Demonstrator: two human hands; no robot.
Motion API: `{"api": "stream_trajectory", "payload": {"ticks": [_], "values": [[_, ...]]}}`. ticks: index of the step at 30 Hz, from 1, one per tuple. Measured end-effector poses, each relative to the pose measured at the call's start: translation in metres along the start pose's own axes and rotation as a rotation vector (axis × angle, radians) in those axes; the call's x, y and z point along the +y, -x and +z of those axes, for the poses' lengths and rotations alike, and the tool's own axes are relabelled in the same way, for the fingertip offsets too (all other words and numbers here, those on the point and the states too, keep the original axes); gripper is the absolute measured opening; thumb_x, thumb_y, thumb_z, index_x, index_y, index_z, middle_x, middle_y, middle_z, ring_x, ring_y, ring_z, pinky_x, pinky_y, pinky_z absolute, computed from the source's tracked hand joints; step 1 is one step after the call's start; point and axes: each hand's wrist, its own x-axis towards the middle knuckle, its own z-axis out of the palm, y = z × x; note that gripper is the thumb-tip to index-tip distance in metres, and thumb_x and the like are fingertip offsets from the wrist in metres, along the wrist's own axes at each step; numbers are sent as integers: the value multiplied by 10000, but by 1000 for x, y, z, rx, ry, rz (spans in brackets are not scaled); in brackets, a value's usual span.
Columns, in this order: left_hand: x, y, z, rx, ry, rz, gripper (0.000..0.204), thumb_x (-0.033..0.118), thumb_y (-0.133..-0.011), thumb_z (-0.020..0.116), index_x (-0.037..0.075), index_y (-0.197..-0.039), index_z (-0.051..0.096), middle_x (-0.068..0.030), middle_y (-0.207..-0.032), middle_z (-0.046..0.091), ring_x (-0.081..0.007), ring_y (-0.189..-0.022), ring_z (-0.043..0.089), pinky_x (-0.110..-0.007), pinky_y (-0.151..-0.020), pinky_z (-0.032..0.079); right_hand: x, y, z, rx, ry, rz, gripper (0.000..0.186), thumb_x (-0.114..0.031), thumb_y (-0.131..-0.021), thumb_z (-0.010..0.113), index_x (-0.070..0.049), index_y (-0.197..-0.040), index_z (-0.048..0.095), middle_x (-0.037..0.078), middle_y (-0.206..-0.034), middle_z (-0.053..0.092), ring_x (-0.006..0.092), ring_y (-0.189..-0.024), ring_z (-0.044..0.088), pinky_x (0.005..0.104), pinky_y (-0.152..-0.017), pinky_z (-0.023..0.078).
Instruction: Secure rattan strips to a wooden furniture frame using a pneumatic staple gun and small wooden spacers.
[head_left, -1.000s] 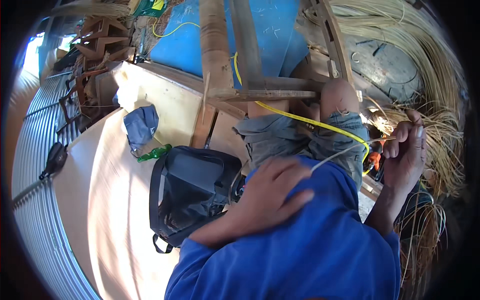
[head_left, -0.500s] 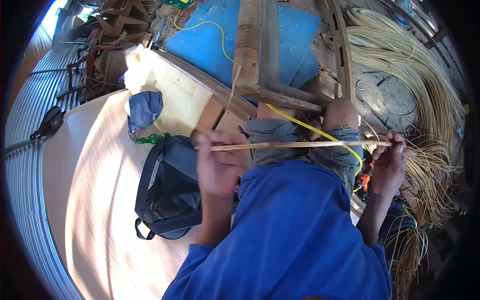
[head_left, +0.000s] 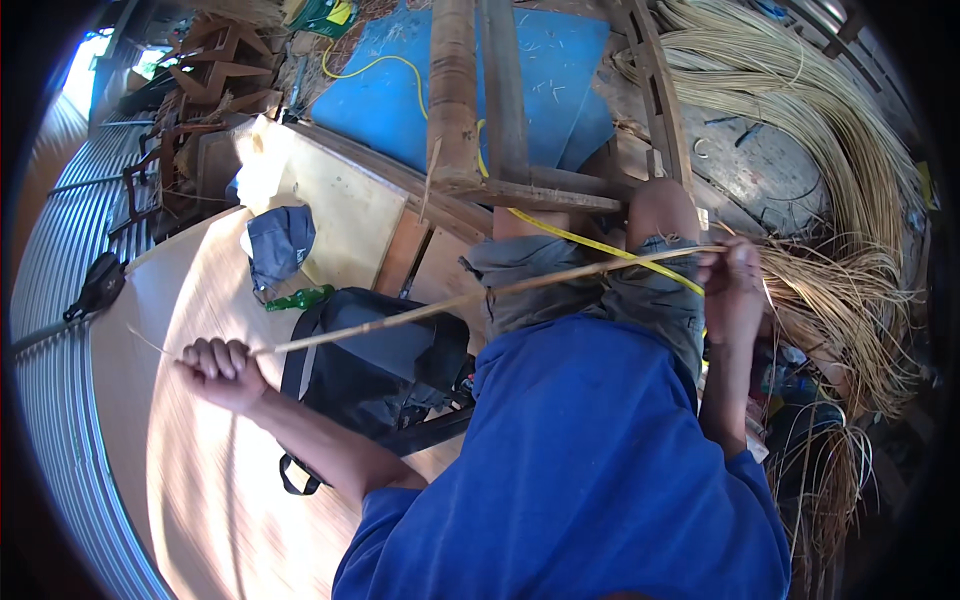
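Observation:
A long, thin rattan strip (head_left: 400, 317) slants across my lap, its left part lower than its right. My left hand (head_left: 220, 374) is stretched far out to the left, its fingers wrapped round the strip; a thin tail sticks out past the fist. Over my right knee, my right hand (head_left: 733, 282) pinches the strip's other end. A yellow tape measure (head_left: 590, 240) lies across my thighs, passing under the strip. Between my left arm and my lap sits a black bag (head_left: 370, 345), with the strip crossing above it.
Ahead of my knees stands a wooden frame (head_left: 454, 100) over a blue sheet (head_left: 380, 90). Long rattan bundles (head_left: 850, 150) curve down the right side. On the left, a green bottle (head_left: 300, 298) and a dark blue cloth item (head_left: 281, 245) lie by a pale board (head_left: 190, 450).
My left hand has swung far out to the left and down, closing into a fist round the strip. More strip spans between my hands. My right hand has moved slightly left and up.

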Motion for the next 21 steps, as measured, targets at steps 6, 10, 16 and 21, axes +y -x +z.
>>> {"api": "stream_trajectory", "payload": {"ticks": [6, 10, 16, 21], "values": [[-105, 83, 157, -911, -1142, -293, 174, 56, -787, 556, -26, -928, 618, -178, -843, 622, -258, -708, 635, -332, -636, 478, 41, 26, 66, -379, -62, 251, 172, -142, -908, 537, -25, -1033, 535, 99, -816, 635, 144, -648, 631, 248, -540, 532], [-183, 121, 161, -772, -970, -587, 157, 134, -888, 529, -4, -915, 599, -156, -721, 578, -215, -619, 582, -291, -591, 441, 41, 25, 75, -382, -82, 360, 183, -132, -884, 577, -16, -1024, 566, 90, -827, 638, 145, -649, 630, 240, -548, 529], [-201, 129, 156, -826, -899, -763, 186, 127, -882, 524, -22, -782, 570, -82, -625, 531, -134, -563, 517, -272, -538, 408, 38, 22, 64, -295, -63, 308, 227, -113, -855, 615, -1, -1049, 582, 76, -797, 631, 126, -635, 619, 219, -560, 516], [-210, 132, 150, -946, -918, -807, 201, 119, -902, 496, -11, -782, 591, -31, -706, 559, -70, -672, 494, -243, -604, 405, 37, 21, 55, -243, -72, 308, 190, -97, -855, 609, 2, -1015, 593, 66, -764, 627, 124, -634, 619, 217, -557, 512]]}}
